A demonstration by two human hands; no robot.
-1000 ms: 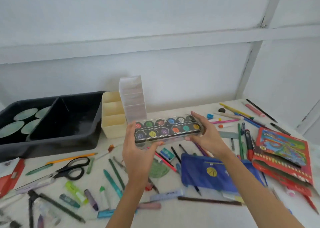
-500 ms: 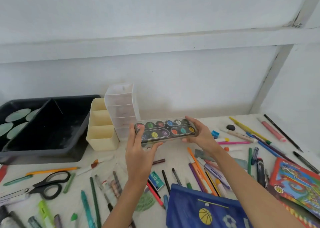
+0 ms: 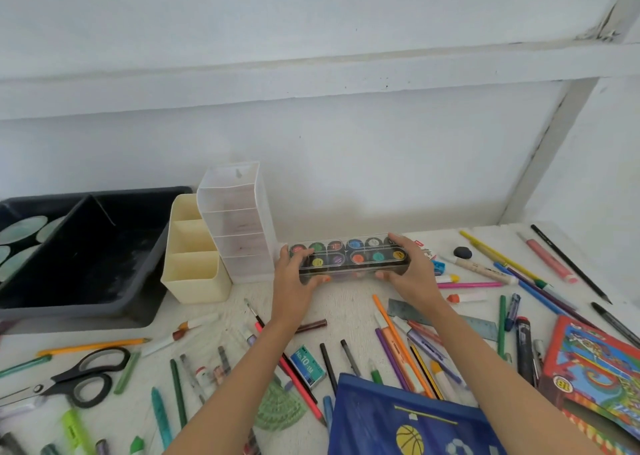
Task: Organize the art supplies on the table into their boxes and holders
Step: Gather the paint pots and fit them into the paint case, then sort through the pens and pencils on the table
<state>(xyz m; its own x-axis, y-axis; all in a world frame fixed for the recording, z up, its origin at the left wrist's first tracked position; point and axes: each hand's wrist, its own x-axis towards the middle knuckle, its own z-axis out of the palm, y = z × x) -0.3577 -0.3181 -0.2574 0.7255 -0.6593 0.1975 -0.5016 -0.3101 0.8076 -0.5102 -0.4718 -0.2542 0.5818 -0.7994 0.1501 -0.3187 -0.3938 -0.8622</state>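
A clear-lidded watercolour paint box (image 3: 349,257) with round coloured pans sits low at the back of the table, right beside a tall clear holder (image 3: 239,222). My left hand (image 3: 294,278) grips its left end and my right hand (image 3: 410,271) grips its right end. A cream compartment holder (image 3: 194,257) stands left of the clear one. Many loose pens, pencils and markers (image 3: 398,347) lie scattered over the white table (image 3: 346,309).
A black tray (image 3: 86,257) sits at the back left. Scissors (image 3: 79,375) lie front left. A blue pencil case (image 3: 408,420) lies front centre, a red crayon box (image 3: 595,368) at right, a stapler-pin box (image 3: 307,366) and a metal ruler (image 3: 481,323) among the pens.
Both hands have carried the paint box away from me and down towards the table's back, next to the clear holder. The camera has moved closer and rightward.
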